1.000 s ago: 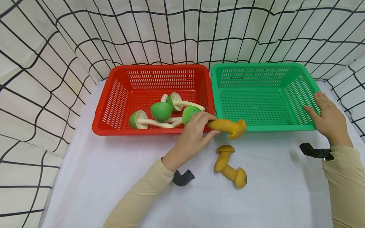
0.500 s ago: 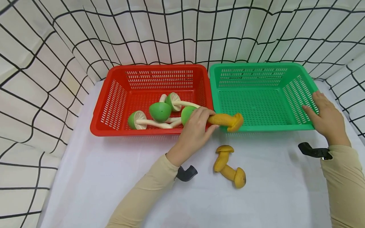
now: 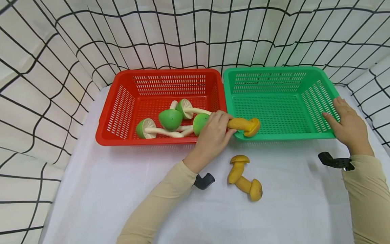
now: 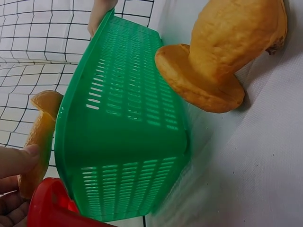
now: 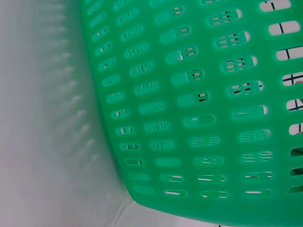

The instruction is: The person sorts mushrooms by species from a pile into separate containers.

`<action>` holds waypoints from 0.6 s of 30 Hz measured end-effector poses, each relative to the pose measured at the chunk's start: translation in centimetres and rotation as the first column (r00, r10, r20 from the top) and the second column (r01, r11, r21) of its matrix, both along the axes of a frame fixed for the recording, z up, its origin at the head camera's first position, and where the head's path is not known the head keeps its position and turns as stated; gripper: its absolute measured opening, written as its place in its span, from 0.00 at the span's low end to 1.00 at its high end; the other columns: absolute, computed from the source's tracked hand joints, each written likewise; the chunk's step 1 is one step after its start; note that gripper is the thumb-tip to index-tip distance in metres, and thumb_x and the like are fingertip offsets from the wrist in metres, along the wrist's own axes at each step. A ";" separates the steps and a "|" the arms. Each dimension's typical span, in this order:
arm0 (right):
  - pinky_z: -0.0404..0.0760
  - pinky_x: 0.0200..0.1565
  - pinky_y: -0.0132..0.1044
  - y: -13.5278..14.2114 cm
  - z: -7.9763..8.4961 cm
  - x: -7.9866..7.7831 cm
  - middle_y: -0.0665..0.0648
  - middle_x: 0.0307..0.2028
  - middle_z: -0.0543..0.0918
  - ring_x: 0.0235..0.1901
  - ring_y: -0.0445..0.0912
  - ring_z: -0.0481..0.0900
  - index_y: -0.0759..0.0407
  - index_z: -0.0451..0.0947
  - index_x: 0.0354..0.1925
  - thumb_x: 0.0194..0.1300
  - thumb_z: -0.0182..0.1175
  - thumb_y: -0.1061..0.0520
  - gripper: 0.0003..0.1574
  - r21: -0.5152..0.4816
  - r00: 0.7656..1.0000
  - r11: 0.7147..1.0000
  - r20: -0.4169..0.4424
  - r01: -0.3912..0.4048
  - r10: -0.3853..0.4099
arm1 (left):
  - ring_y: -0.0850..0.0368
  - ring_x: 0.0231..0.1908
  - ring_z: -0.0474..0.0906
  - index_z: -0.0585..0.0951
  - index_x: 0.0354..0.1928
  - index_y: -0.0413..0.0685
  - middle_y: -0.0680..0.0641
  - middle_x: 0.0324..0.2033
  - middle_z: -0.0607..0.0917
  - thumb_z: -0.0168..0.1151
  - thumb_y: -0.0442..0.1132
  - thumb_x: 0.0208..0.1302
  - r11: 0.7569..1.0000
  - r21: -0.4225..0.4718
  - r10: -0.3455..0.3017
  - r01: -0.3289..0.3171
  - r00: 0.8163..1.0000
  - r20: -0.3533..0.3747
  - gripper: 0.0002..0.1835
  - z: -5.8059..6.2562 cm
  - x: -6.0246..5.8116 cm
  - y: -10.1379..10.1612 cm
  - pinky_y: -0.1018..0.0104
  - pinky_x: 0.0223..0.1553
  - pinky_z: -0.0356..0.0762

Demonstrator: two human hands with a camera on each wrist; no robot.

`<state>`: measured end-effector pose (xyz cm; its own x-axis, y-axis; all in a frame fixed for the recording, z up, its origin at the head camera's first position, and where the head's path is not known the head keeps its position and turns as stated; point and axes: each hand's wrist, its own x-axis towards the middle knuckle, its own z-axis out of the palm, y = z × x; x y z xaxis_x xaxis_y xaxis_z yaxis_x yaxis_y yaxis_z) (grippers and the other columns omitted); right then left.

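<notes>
In the head view my left hand (image 3: 214, 134) pinches a yellow toy mushroom (image 3: 240, 124) by its stem, cap pointing right, over the near left corner of the green basket (image 3: 283, 136). The left wrist view shows that mushroom (image 4: 40, 135) at the green rim, thumb along its stem. My right hand (image 3: 353, 125) holds the green basket's right rim, thumb on the inner side; the right wrist view is filled by the basket's slotted wall (image 5: 175, 109). Under my left hand is the red basket (image 3: 143, 141), where several green-capped mushrooms (image 3: 170, 119) with white stems lie.
Two more yellow mushrooms lie on the white cloth in front of the baskets, one with its cap up (image 3: 238, 169) and one with its cap lower right (image 3: 255, 189). A black wire grid (image 3: 195, 43) over white cloth stands behind and at both sides.
My left hand has moved slightly right and up with the yellow mushroom, bringing it further over the green basket's near left corner. My right hand keeps its place on the rim.
</notes>
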<state>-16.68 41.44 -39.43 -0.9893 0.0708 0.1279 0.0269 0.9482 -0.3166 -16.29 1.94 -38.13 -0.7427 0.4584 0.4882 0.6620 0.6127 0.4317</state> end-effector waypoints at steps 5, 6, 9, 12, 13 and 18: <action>0.42 0.67 0.55 -0.1 0.1 0.0 0.67 0.71 0.45 0.71 0.58 0.40 0.68 0.40 0.71 0.74 0.34 0.40 0.43 -0.002 1.000 1.000 0.004 0.000 0.000 | 0.51 0.43 0.72 0.77 0.45 0.36 0.43 0.42 0.78 0.65 0.38 0.61 1.000 -0.019 0.004 -0.004 1.000 0.012 0.15 0.1 -0.2 0.4 0.67 0.47 0.72; 0.42 0.67 0.55 -0.1 0.1 0.0 0.67 0.71 0.45 0.71 0.58 0.40 0.68 0.40 0.71 0.74 0.34 0.40 0.43 -0.003 1.000 1.000 0.003 -0.001 0.001 | 0.51 0.43 0.72 0.77 0.45 0.36 0.43 0.42 0.78 0.65 0.38 0.61 1.000 -0.019 0.003 -0.002 1.000 0.013 0.15 0.1 -0.2 0.5 0.67 0.47 0.72; 0.42 0.67 0.55 -0.1 0.1 0.0 0.67 0.71 0.45 0.71 0.58 0.41 0.68 0.40 0.71 0.74 0.34 0.40 0.43 -0.006 1.000 1.000 -0.001 -0.004 0.004 | 0.51 0.43 0.72 0.77 0.45 0.36 0.43 0.41 0.78 0.64 0.39 0.61 1.000 -0.013 -0.002 0.002 1.000 0.019 0.15 0.1 -0.2 0.7 0.67 0.47 0.72; 0.43 0.68 0.55 0.0 0.2 -0.1 0.68 0.70 0.46 0.71 0.59 0.42 0.68 0.41 0.71 0.74 0.35 0.40 0.43 -0.004 1.000 1.000 -0.012 -0.009 0.009 | 0.52 0.42 0.72 0.77 0.45 0.37 0.44 0.40 0.78 0.65 0.39 0.61 1.000 0.001 -0.009 0.009 1.000 0.027 0.14 0.1 -0.2 0.9 0.68 0.46 0.73; 0.43 0.68 0.54 0.0 0.2 -0.1 0.68 0.70 0.46 0.71 0.59 0.42 0.68 0.41 0.71 0.73 0.35 0.40 0.43 -0.002 1.000 1.000 -0.015 -0.010 0.009 | 0.52 0.42 0.73 0.77 0.44 0.37 0.44 0.40 0.78 0.64 0.39 0.61 1.000 0.003 -0.013 0.013 1.000 0.029 0.14 0.1 -0.3 0.9 0.68 0.46 0.73; 0.43 0.67 0.54 0.1 0.2 0.0 0.69 0.70 0.47 0.70 0.60 0.43 0.68 0.41 0.71 0.73 0.35 0.40 0.43 -0.003 1.000 1.000 -0.020 -0.007 0.007 | 0.51 0.42 0.73 0.78 0.44 0.38 0.44 0.41 0.79 0.64 0.38 0.62 0.999 0.000 -0.038 0.038 0.998 0.039 0.12 0.0 -0.2 1.3 0.67 0.47 0.72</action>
